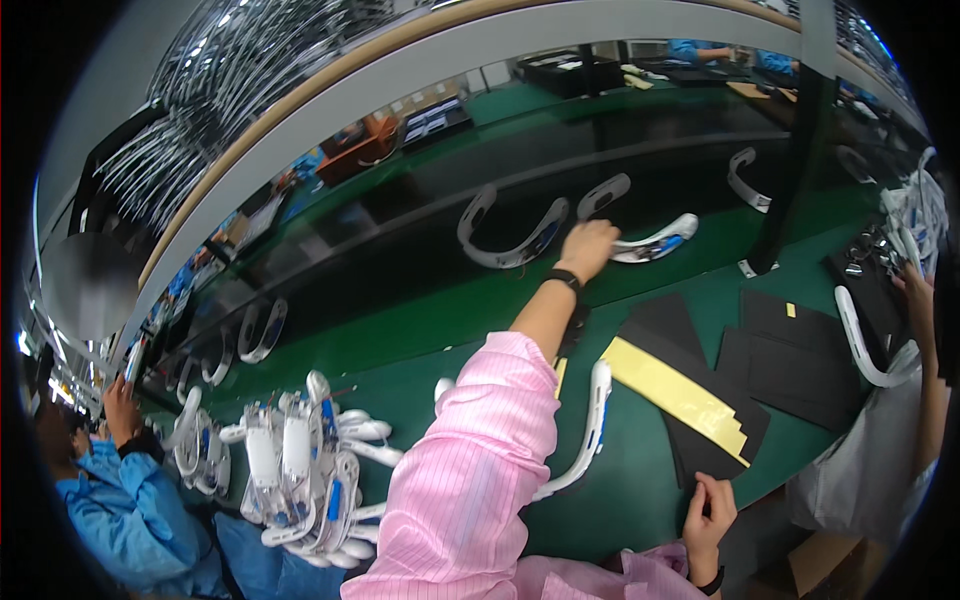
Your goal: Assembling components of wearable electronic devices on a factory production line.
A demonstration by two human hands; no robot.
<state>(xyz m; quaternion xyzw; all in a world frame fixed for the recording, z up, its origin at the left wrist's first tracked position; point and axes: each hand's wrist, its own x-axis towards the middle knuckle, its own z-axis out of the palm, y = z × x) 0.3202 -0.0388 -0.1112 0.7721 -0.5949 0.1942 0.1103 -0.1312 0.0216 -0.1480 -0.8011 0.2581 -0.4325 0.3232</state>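
My left arm, in a pink striped sleeve, reaches forward over the dark belt. The left hand [588, 248] is closed at the bend of a white curved U-shaped housing [655, 242] with a blue part inside; its fingers are slightly blurred and partly hide it. Another white U-shaped housing [510, 258] lies just left of the hand. My right hand [708, 512] hangs near the table's front edge, fingers loosely bent and slightly apart, with nothing seen in it. Closest to it are black sheets [690, 340] topped by yellow strips [675, 395]. Another white curved housing [590, 435] lies beside my left sleeve.
A pile of white housings [295, 450] stands left on the green table [590, 510]. Black sheets [790, 355] lie right. A dark post [790, 180] rises at the belt's edge. A co-worker in blue [140, 510] is left; another person's hand [915, 300] is right.
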